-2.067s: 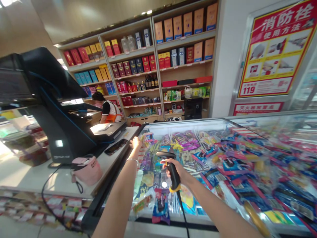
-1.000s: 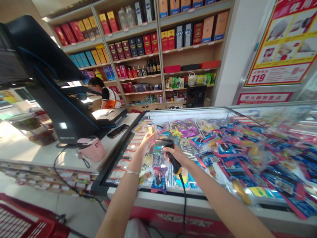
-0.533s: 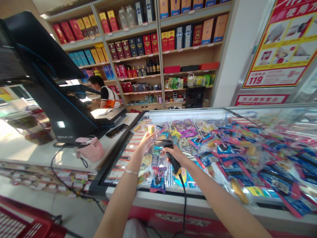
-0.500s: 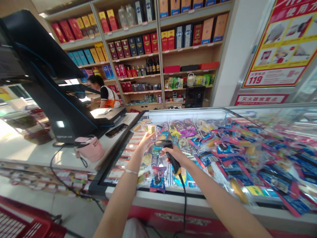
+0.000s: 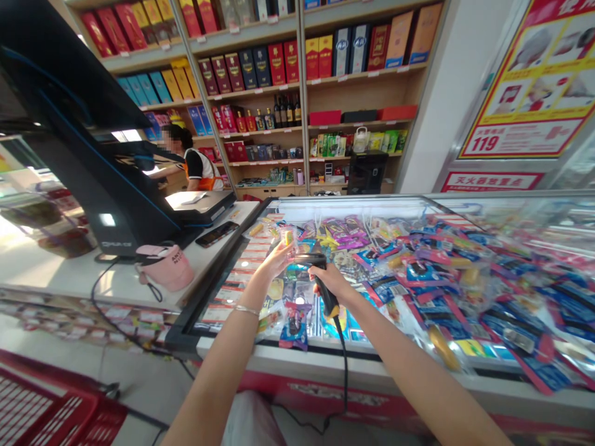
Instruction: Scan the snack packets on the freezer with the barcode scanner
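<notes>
My right hand (image 5: 330, 279) is wrapped round the handle of a black and yellow barcode scanner (image 5: 310, 259), whose head points left. A cable runs down from the scanner's grip past the front of the glass-topped case. My left hand (image 5: 279, 260) grips a small snack pack (image 5: 288, 239) with yellow on it, close to the scanner's head; its print is too small to read. Beneath both hands lie many packaged snacks on the glass, among them a blue and purple snack bag (image 5: 294, 325) near the front edge.
To the left a counter holds a black checkout machine (image 5: 125, 210), a pink cup (image 5: 167, 267) and a phone (image 5: 217, 234). A red shopping basket (image 5: 56, 402) is at lower left. Behind the counter another person (image 5: 199, 170) stands by shelves of boxed bottles (image 5: 258, 66).
My left hand has turned the snack pack slightly and shifted a little right. The scanner remains in my right hand. The view has tilted down slightly, and the other person's arm now reaches forward.
</notes>
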Available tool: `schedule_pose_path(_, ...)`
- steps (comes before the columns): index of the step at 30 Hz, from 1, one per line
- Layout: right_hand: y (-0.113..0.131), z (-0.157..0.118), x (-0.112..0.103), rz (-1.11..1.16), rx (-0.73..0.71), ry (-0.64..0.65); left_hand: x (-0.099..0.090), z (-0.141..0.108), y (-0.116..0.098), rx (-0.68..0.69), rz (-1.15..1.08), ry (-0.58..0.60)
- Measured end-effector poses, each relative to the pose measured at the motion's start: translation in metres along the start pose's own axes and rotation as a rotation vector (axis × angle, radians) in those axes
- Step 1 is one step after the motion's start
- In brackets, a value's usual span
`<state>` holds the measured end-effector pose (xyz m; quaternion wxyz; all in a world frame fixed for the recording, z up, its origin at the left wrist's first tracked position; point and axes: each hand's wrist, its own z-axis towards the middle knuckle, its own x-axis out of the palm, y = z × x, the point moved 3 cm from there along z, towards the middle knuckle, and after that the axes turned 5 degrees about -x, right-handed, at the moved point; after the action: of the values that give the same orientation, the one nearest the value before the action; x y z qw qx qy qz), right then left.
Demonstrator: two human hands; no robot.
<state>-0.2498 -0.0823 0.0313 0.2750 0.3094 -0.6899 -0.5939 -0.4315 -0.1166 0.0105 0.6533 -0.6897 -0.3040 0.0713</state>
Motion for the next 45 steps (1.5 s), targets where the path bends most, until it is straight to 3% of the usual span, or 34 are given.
schedule_pose_path(4, 0.001, 0.0, 0.0, -0.025, -0.019, 0.01, 0.005, -0.003, -0.002, -0.029, -0.033, 0.015)
schedule_pose_path(13, 0.004, -0.001, -0.004, -0.011, -0.012, -0.01, 0.007, -0.002, 0.0, -0.025, 0.054, -0.092)
schedule_pose_path(19, 0.009, 0.002, -0.015, -0.124, -0.049, -0.01, 0.001, 0.001, 0.002, -0.024, 0.007, -0.019)
schedule_pose_path(30, 0.012, 0.003, -0.022, -0.215, -0.103, 0.004, 0.015, -0.003, -0.001, -0.037, -0.087, 0.104)
schedule_pose_path(45, 0.014, -0.001, -0.02, -0.295, -0.08, -0.021, 0.016, -0.001, 0.003, -0.047, -0.069, 0.138)
